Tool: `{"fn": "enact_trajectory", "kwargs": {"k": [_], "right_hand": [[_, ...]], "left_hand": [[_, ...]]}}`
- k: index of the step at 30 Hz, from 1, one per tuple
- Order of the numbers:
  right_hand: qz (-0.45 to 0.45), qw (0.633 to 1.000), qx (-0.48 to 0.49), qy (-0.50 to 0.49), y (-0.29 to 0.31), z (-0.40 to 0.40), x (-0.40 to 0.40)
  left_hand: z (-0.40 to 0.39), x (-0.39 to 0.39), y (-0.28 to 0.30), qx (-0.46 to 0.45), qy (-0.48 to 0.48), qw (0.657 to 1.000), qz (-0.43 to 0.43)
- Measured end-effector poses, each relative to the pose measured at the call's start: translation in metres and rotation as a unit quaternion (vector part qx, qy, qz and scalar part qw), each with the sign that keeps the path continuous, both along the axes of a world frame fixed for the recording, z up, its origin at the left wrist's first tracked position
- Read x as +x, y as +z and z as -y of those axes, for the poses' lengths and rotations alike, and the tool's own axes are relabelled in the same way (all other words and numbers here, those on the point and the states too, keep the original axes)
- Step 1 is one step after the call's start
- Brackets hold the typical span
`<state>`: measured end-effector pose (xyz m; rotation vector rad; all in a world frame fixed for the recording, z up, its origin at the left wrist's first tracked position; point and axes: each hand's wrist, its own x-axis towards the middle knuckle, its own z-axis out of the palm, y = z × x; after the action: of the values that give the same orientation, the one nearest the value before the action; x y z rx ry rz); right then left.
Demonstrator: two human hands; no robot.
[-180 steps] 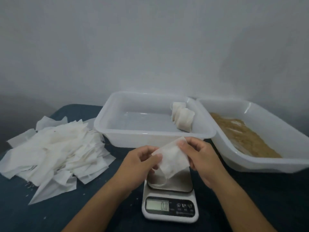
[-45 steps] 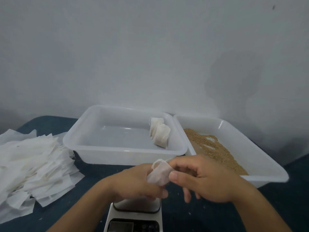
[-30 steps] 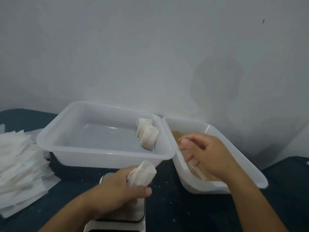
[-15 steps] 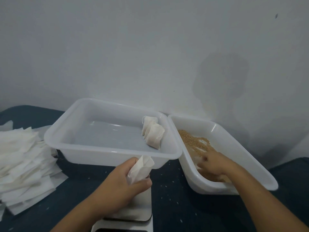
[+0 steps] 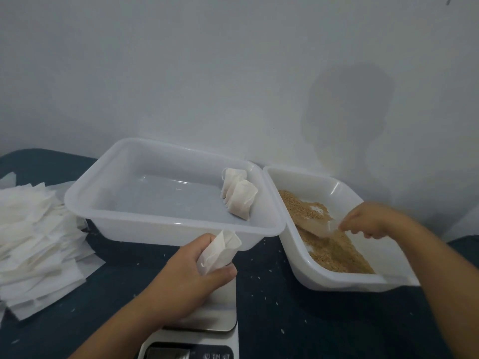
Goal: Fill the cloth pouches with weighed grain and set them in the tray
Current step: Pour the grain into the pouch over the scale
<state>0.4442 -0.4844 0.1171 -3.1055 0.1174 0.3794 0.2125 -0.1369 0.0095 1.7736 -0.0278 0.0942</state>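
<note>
My left hand (image 5: 181,275) grips a white cloth pouch (image 5: 220,251) upright, its mouth open, just above the kitchen scale (image 5: 207,320). My right hand (image 5: 368,221) holds a clear plastic scoop (image 5: 318,225) loaded with brown grain over the grain tub (image 5: 337,281) at the right. The white tray (image 5: 85,203) stands behind the scale with two filled pouches (image 5: 238,198) leaning at its right end.
A heap of flat empty pouches (image 5: 33,244) lies at the left on the dark blue cloth (image 5: 272,320). Loose grains dot the cloth between the scale and the tub. A white wall stands close behind both containers.
My right hand left the pouch, dipped into the grain tub and has come up with a scoop of grain. My left hand keeps holding the pouch over the scale.
</note>
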Motion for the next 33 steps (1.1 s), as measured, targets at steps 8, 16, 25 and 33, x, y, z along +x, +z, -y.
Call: {"fn": "enact_trajectory", "kwargs": {"k": [8,16,25,33], "right_hand": [[0.082,0.987,0.138,-0.007,-0.051,-0.069,0.038],[0.065,0.981,0.181,-0.029,-0.077,-0.075,0.053],[0.095,0.966,0.237,-0.040,-0.071,-0.061,0.037],[0.181,0.958,0.224,0.018,-0.044,-0.043,-0.006]], "left_hand": [[-0.002,-0.002,0.005,-0.065,-0.001,0.996,-0.061],[-0.005,-0.001,0.007,-0.093,-0.012,0.995,-0.021],[-0.003,-0.004,0.007,-0.070,0.019,0.997,0.007],[0.000,-0.003,0.004,-0.028,0.036,0.999,0.014]]}}
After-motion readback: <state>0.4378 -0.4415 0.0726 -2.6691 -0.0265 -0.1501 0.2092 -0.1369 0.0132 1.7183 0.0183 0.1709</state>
